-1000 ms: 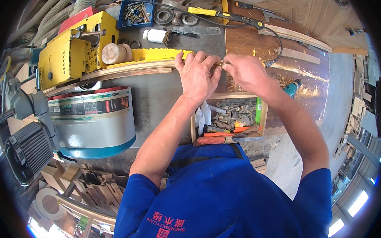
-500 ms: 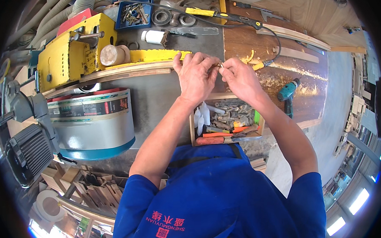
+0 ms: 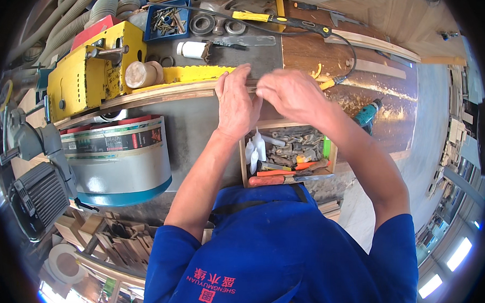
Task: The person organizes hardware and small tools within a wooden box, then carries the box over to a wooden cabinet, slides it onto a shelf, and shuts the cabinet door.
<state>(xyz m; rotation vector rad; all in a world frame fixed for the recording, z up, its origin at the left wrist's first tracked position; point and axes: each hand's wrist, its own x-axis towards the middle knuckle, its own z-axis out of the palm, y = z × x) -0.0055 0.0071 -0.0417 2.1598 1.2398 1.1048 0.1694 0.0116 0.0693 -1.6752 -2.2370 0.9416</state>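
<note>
- In the head view, I saw the left hand (image 3: 235, 104) at the right part of a long wooden strip (image 3: 176, 92); its fingers were nearly straight and close together, pointing away from the person.
- What these fingers had hold of, I could not tell – the inner side of the hand was turned from me.
- The right hand (image 3: 294, 96) was blurred, with the fingers bent and their tips close to the left thumb; how far they opened, or if they kept something small, I could not tell.
- The strip lay across the bench, just before a yellow metal frame (image 3: 69, 85), and its right part was hidden by the left hand.
- Beside the frame's post stood a round wooden piece (image 3: 139, 75), and beyond it lay a white bottle (image 3: 191, 49).
- Below the hands – nearer to the person – was a wooden box (image 3: 243, 165) with many metal bits (image 3: 301, 144) and a red-handled tool (image 3: 267, 180) along its near edge.
- To the right, a teal drill (image 3: 366, 113) lay near wood shavings.
</note>
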